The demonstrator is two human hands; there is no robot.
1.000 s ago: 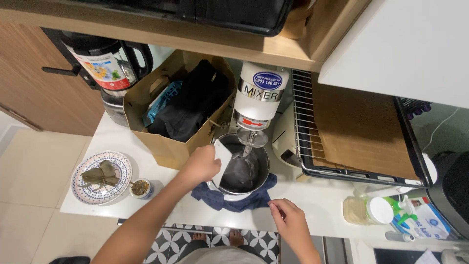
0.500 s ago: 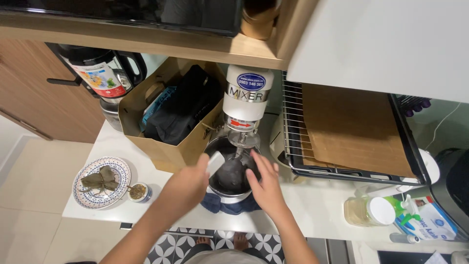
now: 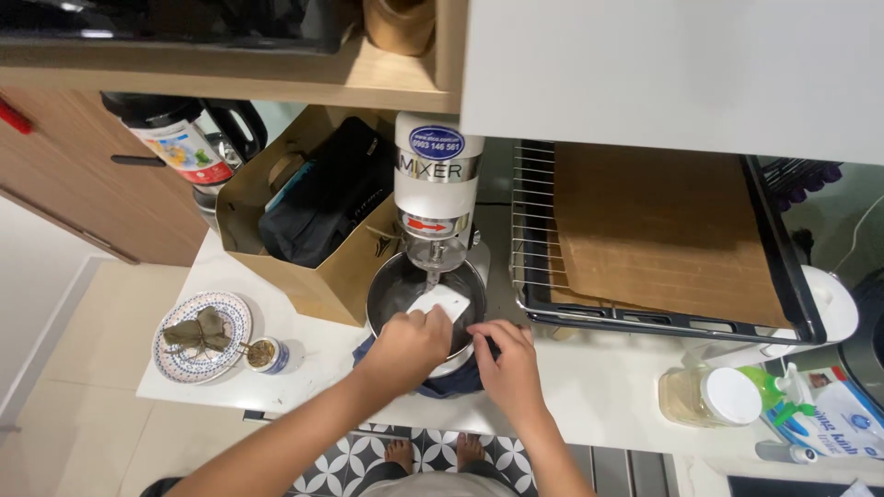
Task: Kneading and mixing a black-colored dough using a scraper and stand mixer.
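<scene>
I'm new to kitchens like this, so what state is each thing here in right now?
Left hand: holding a white scraper inside the bowl.
Right hand: gripping the bowl's rim.
Mixing bowl: under the mixer head.
Baking tray: lined with brown paper.
Jar: lid on.

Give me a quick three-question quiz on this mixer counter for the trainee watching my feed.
1. True or false: the left hand holds a white scraper over the metal mixing bowl.
2. What does the right hand rest on: (a) the bowl's rim, (b) the baking tray, (c) the patterned plate?
3. What lies under the bowl?

Key
1. True.
2. (a) the bowl's rim, at its near right side.
3. A dark blue cloth, showing at the bowl's near edge.
</scene>
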